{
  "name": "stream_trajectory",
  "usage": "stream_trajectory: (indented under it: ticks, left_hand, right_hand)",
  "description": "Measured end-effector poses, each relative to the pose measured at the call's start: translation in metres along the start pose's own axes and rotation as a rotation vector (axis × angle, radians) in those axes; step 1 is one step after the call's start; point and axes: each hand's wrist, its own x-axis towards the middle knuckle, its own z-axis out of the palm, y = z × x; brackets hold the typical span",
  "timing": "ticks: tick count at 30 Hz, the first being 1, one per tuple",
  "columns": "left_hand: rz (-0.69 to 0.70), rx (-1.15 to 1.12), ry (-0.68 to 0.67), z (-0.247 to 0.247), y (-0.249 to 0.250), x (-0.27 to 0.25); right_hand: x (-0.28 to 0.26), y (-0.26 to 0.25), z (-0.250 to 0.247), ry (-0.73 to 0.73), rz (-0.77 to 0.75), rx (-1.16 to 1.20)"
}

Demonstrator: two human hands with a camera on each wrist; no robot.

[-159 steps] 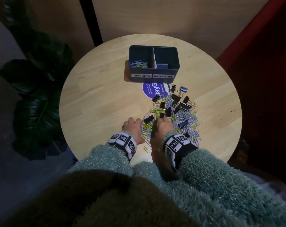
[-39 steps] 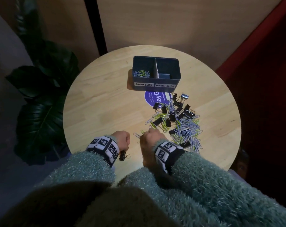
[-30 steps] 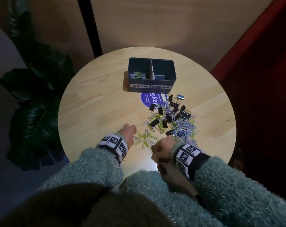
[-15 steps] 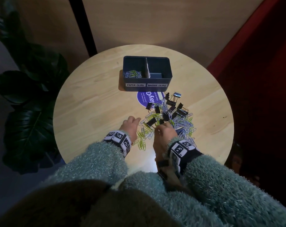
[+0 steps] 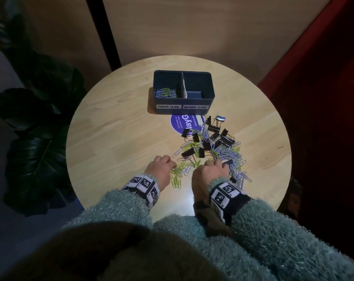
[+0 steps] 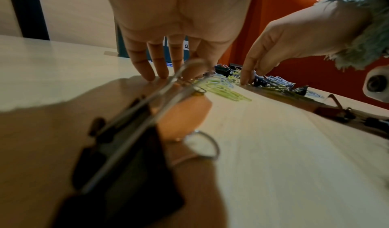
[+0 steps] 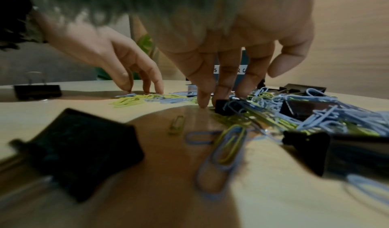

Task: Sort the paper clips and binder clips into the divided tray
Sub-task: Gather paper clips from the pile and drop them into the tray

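A dark divided tray [image 5: 211,94] stands at the back of the round table, labelled PAPER CLIPS on the left and BINDER CLIPS on the right. Some paper clips [image 5: 165,93] lie in its left compartment. A mixed pile [image 5: 212,146] of black binder clips with blue and green paper clips lies in front of the tray. My left hand [image 5: 168,162] touches the table with straight fingers [image 6: 155,72] beside green paper clips [image 6: 223,90]. My right hand [image 5: 216,164] presses its fingertips [image 7: 223,92] into the pile's near edge, against a black binder clip [image 7: 226,107].
A purple round sticker [image 5: 184,123] lies between tray and pile. Loose black binder clips [image 6: 126,156] [image 7: 84,148] lie near the front edge, below my wrists. A leafy plant [image 5: 36,138] stands left of the table. A wooden wall is behind, a red surface at the right.
In the last second my right hand has come forward from the table's front edge into the pile. My left hand has stayed by the green paper clips, shifting slightly.
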Motion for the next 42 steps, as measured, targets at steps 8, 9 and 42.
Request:
stream_trajectory:
  ticks: [8,9,42]
  left_hand:
    - [0.019,-0.012,-0.072,-0.012,0.01,0.017]
    - [0.031,0.0,-0.081,-0.012,0.01,0.019]
    - [0.015,-0.101,-0.051,-0.014,-0.018,0.014]
  right_hand:
    - [0.01,0.0,0.003,0.138,-0.016,0.243]
    - [0.014,0.003,0.003,0.141,-0.016,0.249]
    - [0.018,-0.024,-0.007,0.151,-0.13,0.321]
